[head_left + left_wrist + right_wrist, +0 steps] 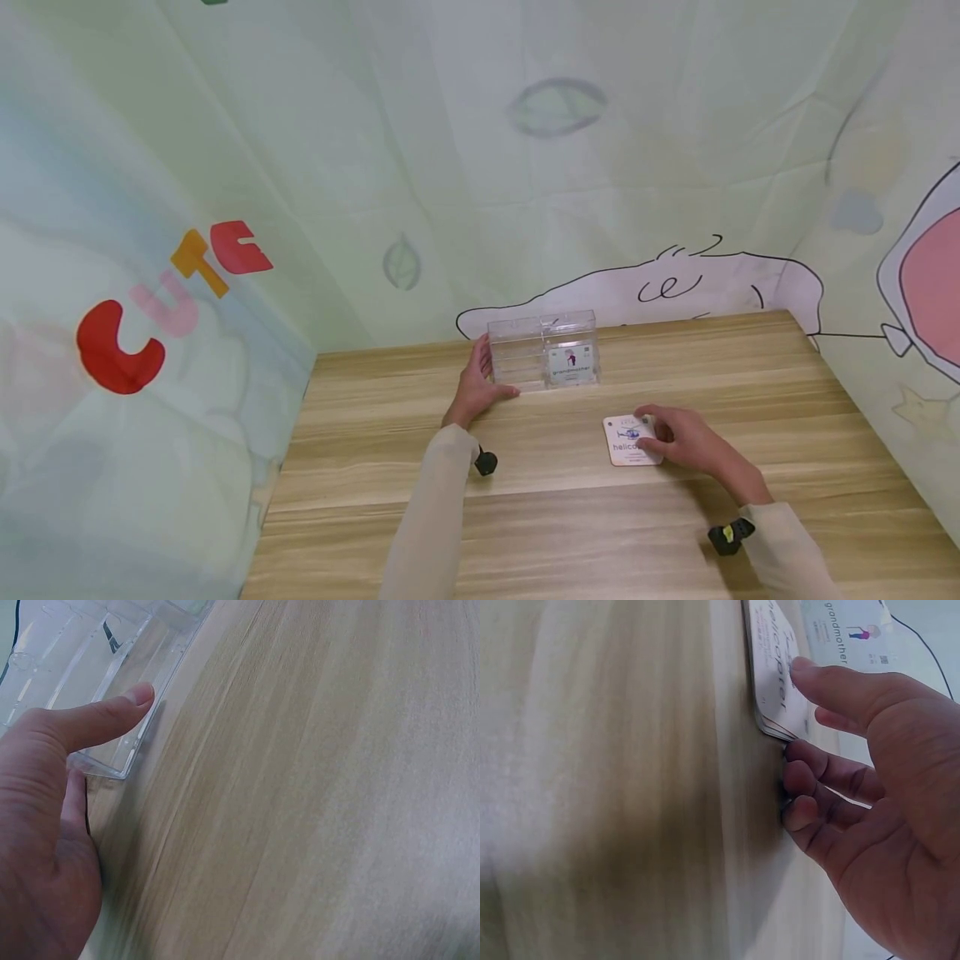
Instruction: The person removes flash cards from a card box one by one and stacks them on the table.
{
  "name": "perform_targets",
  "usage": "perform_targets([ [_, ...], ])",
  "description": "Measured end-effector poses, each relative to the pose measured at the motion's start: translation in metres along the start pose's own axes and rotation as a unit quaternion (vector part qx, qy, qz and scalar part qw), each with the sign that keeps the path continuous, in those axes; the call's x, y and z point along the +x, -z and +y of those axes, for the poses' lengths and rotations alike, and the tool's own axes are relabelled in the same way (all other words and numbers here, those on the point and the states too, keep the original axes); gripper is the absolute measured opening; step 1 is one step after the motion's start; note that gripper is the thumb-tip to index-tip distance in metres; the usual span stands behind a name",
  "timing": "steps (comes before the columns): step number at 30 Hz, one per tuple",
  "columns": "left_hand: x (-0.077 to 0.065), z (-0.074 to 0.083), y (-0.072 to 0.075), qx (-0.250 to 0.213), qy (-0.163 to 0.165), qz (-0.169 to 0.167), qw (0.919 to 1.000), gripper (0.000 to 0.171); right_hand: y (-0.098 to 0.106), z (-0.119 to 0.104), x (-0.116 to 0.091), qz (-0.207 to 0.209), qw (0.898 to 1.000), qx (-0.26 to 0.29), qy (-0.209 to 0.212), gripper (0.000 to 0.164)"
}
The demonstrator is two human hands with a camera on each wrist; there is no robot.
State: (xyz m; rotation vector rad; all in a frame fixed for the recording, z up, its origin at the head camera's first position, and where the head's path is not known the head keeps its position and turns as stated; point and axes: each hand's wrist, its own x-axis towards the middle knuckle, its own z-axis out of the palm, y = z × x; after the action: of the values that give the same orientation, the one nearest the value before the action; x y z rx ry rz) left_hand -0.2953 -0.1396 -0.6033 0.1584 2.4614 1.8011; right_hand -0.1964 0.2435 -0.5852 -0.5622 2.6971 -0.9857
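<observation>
A clear plastic card holder point(517, 354) with two side-by-side compartments stands near the back of the table. In its right compartment sits a card reading "grandmother" point(572, 364). My left hand point(478, 390) grips the holder's left end, thumb along the front and fingers at the side; those fingers are partly hidden. On the table in front of the holder is a "helicopter" card point(624, 435), on top of a thin stack whose layered edges show in the right wrist view. My right hand point(686, 437) pinches the stack's right side, thumb point(832, 682) on the top face.
The wood-grain table point(360, 433) meets a printed cloth backdrop point(420, 208) at the back and both sides. Black wrist devices point(486, 462) are worn on both arms. The holder stands close to the backdrop.
</observation>
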Motion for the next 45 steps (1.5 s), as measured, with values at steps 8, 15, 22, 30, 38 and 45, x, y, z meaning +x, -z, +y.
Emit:
perform_targets([
  [8, -0.002, 0.003, 0.001, -0.008, -0.018, 0.002, 0.9998, 0.119, 0.012, -0.003, 0.013, -0.002, 1.0, -0.011, 0.017, 0.046],
  [15, 0.001, -0.002, -0.001, -0.001, -0.012, 0.004, 0.9999, 0.12, 0.023, -0.018, 0.033, 0.035, 0.998, -0.017, 0.051, 0.044],
  [22, 0.0, 0.0, -0.002, -0.003, -0.012, 0.001, 0.9999, 0.121, 0.019, -0.03, 0.057, 0.065, 0.995, 0.019, 0.075, 0.043],
  [30, -0.001, 0.0, 0.0, -0.015, -0.023, 0.001, 0.9996, 0.12, 0.007, -0.036, 0.084, 0.096, 0.99, 0.053, 0.088, 0.042],
  [38, -0.001, 0.002, 0.0, -0.008, -0.016, -0.002, 0.9998, 0.121, -0.001, -0.038, 0.097, 0.112, 0.985, 0.101, 0.087, 0.039],
  [45, 0.0, 0.0, 0.001, -0.012, -0.012, -0.003, 0.9999, 0.123, -0.006, -0.041, 0.103, 0.101, 0.985, 0.114, 0.08, 0.035],
])
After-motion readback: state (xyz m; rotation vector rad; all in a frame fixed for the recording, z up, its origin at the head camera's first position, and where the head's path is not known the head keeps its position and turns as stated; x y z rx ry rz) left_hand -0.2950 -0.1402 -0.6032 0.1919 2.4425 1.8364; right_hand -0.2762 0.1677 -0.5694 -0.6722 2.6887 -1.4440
